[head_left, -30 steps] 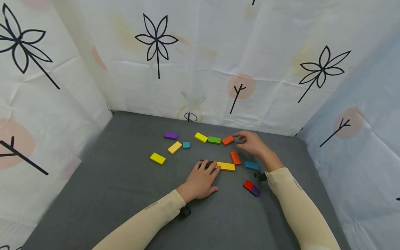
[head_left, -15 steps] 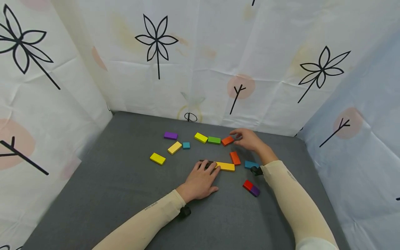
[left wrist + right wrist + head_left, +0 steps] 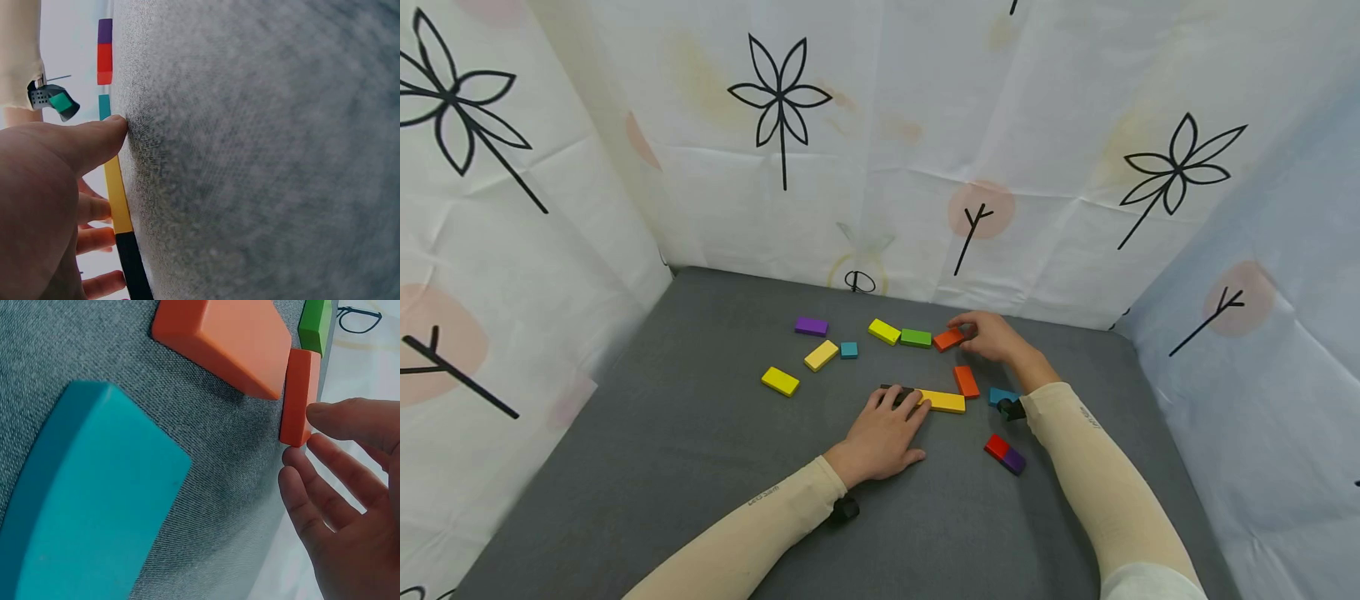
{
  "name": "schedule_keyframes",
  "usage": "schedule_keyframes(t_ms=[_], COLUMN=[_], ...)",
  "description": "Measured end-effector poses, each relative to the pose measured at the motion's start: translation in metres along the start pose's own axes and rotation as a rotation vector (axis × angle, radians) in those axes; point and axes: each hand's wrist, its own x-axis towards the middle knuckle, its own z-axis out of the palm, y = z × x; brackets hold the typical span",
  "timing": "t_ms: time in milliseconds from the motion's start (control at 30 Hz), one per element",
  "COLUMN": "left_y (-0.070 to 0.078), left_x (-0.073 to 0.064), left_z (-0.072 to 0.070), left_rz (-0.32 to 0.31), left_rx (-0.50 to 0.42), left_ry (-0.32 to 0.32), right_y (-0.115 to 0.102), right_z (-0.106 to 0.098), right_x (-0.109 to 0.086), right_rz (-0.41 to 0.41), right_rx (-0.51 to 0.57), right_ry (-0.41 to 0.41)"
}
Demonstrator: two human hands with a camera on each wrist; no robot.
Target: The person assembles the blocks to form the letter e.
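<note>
My left hand (image 3: pixel 878 437) rests with its fingers spread on a black block (image 3: pixel 132 262) and the left end of a yellow block (image 3: pixel 943 402); these two lie end to end. In the left wrist view the fingertips touch their far side. Farther back, my right hand (image 3: pixel 996 337) has thumb and forefinger at the right end of an orange block (image 3: pixel 948 339), pinching it. In the right wrist view the thumb lies against that block (image 3: pixel 300 394), while the other fingers are loosely bent beyond its end. A green block (image 3: pixel 916 337) lies just left of it.
Another orange block (image 3: pixel 966 382) touches the yellow one's right end. A blue block (image 3: pixel 1002 396) lies partly behind the right wrist camera, with a red block (image 3: pixel 997 446) and a purple block (image 3: pixel 1014 461) nearer. Several more blocks lie left on the grey table (image 3: pixel 700 500). Printed cloth (image 3: pixel 880 167) walls it in.
My right hand has moved a little left, from beside the orange block to around its right end. The left hand stays in place, and the blocks have not visibly moved.
</note>
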Motion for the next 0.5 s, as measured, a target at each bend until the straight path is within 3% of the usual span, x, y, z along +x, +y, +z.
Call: schedule_keyframes(t_ms=[500], left_y=[-0.0006], left_x=[0.0000], left_z=[-0.0007], left_rz=[-0.001], left_rx=[0.002], left_ry=[0.009], right_y=[-0.0026], right_z=[0.0066], right_x=[-0.0014], right_rz=[-0.018], right_rx=[-0.026], right_ry=[-0.002])
